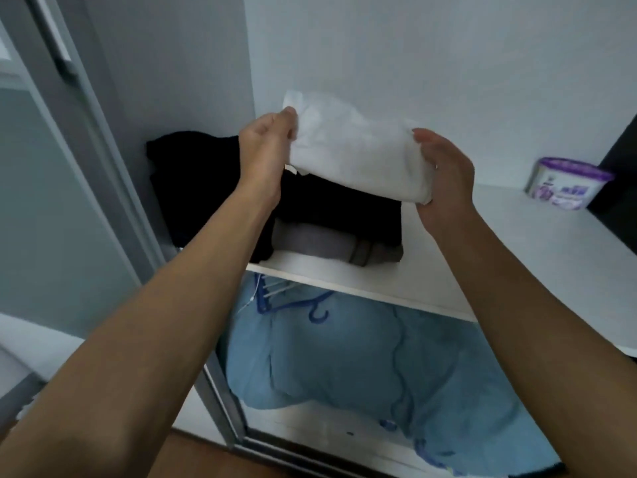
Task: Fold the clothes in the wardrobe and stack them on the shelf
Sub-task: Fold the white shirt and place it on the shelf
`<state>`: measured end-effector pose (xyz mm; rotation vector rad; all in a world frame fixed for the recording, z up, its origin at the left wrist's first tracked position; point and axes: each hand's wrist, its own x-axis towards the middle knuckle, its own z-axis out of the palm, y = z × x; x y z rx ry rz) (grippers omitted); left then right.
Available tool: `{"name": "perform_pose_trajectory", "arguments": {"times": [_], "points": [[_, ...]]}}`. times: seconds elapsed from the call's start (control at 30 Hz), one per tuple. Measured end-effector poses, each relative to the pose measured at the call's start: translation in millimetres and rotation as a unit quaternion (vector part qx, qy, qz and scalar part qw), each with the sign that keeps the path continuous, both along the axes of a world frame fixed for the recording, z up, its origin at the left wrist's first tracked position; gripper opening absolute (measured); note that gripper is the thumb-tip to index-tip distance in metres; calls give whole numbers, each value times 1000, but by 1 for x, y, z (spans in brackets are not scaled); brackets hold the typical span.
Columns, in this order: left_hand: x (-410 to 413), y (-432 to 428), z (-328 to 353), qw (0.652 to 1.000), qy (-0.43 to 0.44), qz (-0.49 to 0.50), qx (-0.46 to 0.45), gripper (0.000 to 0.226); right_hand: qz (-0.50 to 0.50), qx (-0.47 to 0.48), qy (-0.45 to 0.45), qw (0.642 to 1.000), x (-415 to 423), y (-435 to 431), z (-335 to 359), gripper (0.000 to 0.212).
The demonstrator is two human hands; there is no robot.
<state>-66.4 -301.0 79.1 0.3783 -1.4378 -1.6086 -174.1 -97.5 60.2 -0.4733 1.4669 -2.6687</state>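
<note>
A folded white garment (348, 146) is held in the air just above a stack of folded clothes on the white shelf (499, 243). My left hand (265, 150) pinches its left edge and my right hand (444, 181) grips its right end. The stack below has a black garment (337, 208) on top and a grey one (320, 246) under it. More black cloth (186, 174) lies at the shelf's left end, partly hidden by my left forearm.
A purple and white tub (568, 182) stands at the shelf's back right beside a dark object (617, 174). Below the shelf lies a light blue quilt (362, 357) with blue hangers (293, 301). The wardrobe's grey sliding door frame (113, 167) is at the left.
</note>
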Motion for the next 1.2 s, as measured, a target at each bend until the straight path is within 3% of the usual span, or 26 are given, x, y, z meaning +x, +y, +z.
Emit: {"name": "perform_pose_trajectory", "arguments": {"times": [0.07, 0.1, 0.17, 0.23, 0.33, 0.43, 0.53, 0.73, 0.9, 1.07, 1.2], "points": [[-26, -12, -6, 996, -65, 31, -50, 24, -70, 148, 72, 984, -32, -12, -12, 21], [-37, -19, -15, 983, -156, 28, -96, 22, -80, 252, 90, 960, -47, -15, -24, 20], [-50, -32, -38, 903, -383, -8, -196, 32, -10, 441, 79, 894, -71, -20, -49, 15], [-61, -42, -57, 832, -484, 7, -270, 43, 17, 554, 93, 827, -91, -25, -67, 23], [-78, -44, -63, 821, -407, 104, -387, 53, -92, 543, 182, 815, -101, -41, -65, 36], [-99, -52, -67, 780, -358, 22, -513, 43, -52, 552, 239, 797, -100, -62, -63, 41], [-109, -66, -88, 772, -438, -87, -451, 43, -10, 578, 246, 778, -93, -73, -81, 42], [-103, -68, -101, 797, -427, -89, -417, 47, -25, 613, 221, 758, -85, -75, -87, 49], [-75, -59, -94, 775, -437, -113, -443, 50, -17, 651, 177, 738, -54, -63, -86, 54], [-30, -60, -81, 723, -435, -142, -518, 48, -27, 706, 156, 690, -13, -57, -86, 55], [9, -66, -73, 734, -388, -81, -552, 46, -39, 718, 191, 669, 22, -65, -78, 46]]}}
